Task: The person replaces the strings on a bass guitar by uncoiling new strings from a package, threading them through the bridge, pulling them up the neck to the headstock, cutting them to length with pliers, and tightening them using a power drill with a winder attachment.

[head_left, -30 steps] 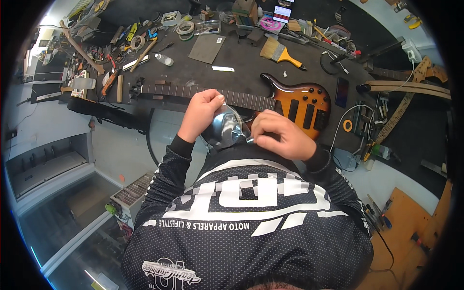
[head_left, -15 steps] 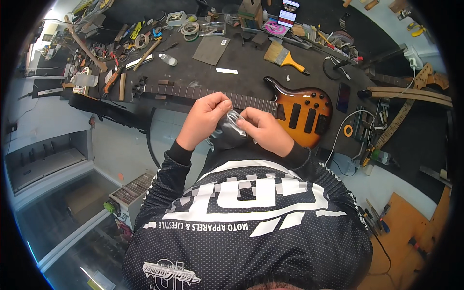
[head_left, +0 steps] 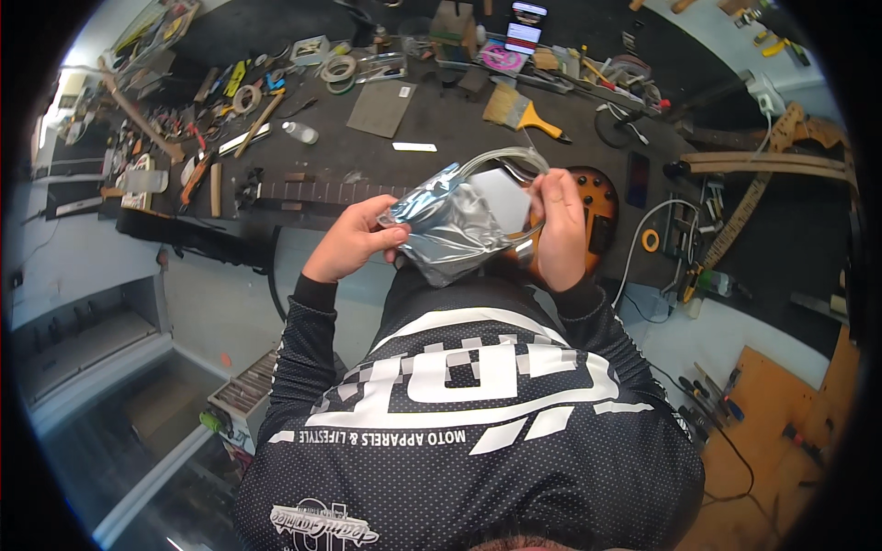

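over the dark workbench (head_left: 441, 138), left hand (head_left: 354, 241) pinching crinkled silver foil pouch (head_left: 450, 234), right hand (head_left: 559, 225) gripping coiled wire (head_left: 501, 163), likely drawing it out; steady pull needed next

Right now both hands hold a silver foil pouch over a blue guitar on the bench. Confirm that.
Not quite: the guitar is orange-brown sunburst, not blue. The head view shows the left hand and right hand holding the silver foil pouch above it.
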Motion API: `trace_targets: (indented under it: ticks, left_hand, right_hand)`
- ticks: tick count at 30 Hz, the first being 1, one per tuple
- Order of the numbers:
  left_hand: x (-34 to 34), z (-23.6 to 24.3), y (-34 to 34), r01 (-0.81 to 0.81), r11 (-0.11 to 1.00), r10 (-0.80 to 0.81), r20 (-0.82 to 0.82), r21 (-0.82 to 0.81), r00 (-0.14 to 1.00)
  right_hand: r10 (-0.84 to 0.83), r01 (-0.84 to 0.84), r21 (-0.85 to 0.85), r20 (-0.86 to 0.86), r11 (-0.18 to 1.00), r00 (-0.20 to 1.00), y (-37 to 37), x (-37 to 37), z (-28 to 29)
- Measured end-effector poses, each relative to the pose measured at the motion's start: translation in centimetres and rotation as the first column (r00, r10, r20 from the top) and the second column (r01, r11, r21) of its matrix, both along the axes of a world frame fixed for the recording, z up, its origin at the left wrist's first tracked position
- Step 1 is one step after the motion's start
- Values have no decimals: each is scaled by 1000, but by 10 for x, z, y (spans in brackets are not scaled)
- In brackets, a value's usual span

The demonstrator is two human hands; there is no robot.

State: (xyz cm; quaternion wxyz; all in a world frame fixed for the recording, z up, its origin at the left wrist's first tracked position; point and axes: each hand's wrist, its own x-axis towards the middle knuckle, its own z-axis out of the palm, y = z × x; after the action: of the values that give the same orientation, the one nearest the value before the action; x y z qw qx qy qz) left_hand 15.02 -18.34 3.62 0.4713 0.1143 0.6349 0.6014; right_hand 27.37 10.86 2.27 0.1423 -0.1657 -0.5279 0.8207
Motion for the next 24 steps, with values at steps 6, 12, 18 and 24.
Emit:
trace_targets:
  ticks: [6, 12, 18, 24]
  left_hand:
    - [-39, -38, -25, -67, 989, 42, -179, -135, 983]
    - [-125, -81, -10, -605, 788, 513, -422, -115, 748]
    - [-149, -107, 14, -651, 726, 552, -376, -222, 744]
    - [-24, -46, 85, -141, 988, 144, -29, 68, 989]
  right_hand:
    - [-217, 212, -80, -58, 974, 974, 47, 2, 15]
    - [-272, 262, -184, -30, 947, 962, 59, 8, 4]
    - [-200, 191, -252, -11, 949, 980, 49, 16, -1]
    - [-58, 2, -376, -137, 926, 989, 30, 22, -5]
